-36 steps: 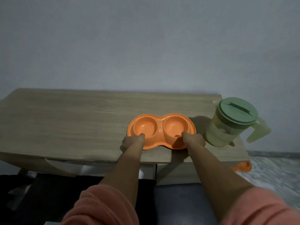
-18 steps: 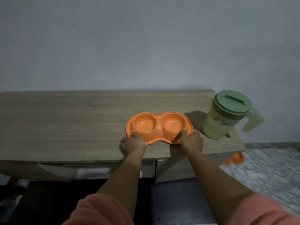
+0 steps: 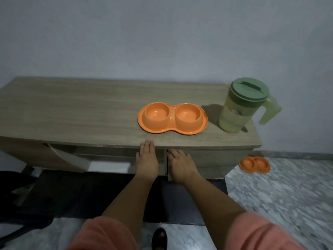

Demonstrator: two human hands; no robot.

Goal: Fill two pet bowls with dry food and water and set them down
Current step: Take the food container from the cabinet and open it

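Now both hands (image 3: pixel 163 164) hover flat, fingers straight, near the table (image 3: pixel 72 112).

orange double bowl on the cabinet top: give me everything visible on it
The orange double bowl is one moulded piece, plastic by its look: two round cups side by side, joined by a narrow bridge and ringed by a flat, peanut-shaped flange. Both cups look empty; no food or water shows. It sits upright and flat on the wooden cabinet top, near the front edge, left of the green-lidded pitcher and apart from it. Neither hand touches it: the left hand and right hand are in front of the cabinet, short of it.
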